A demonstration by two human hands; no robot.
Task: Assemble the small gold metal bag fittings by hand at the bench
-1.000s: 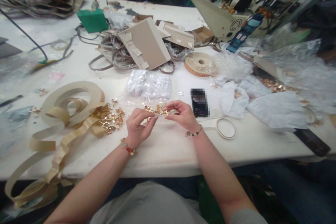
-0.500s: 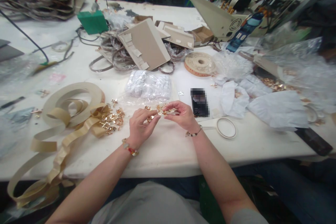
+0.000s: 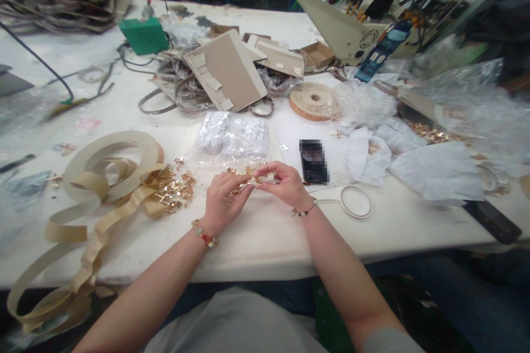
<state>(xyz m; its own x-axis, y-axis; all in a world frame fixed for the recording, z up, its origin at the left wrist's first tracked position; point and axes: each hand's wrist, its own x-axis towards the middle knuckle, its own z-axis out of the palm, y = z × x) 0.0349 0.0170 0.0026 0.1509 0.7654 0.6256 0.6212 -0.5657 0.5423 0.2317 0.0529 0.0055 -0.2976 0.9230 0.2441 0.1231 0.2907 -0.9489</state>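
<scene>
My left hand (image 3: 226,196) and my right hand (image 3: 284,183) meet fingertip to fingertip above the near part of the table. Between them is a small gold-coloured metal fitting (image 3: 255,180), pinched from both sides; its exact shape is too small to make out. More gold fittings lie just behind my fingers, partly hidden by them. To the left of my left hand spreads a loose pile of gold metal fittings (image 3: 176,190), some with thin prongs. A clear plastic bag of white pieces (image 3: 232,133) lies just beyond my hands.
Left stands a coil of beige strip (image 3: 74,160) with loose ends over the table edge. A phone (image 3: 314,162) and a narrow tape roll (image 3: 356,202) lie right of my hands. Farther back are a punched strip roll (image 3: 312,102), cardboard (image 3: 227,71) and a green box (image 3: 143,36).
My fingertips have drawn closer together around the small gold fitting. The view has shifted slightly; the things on the table stay where they were.
</scene>
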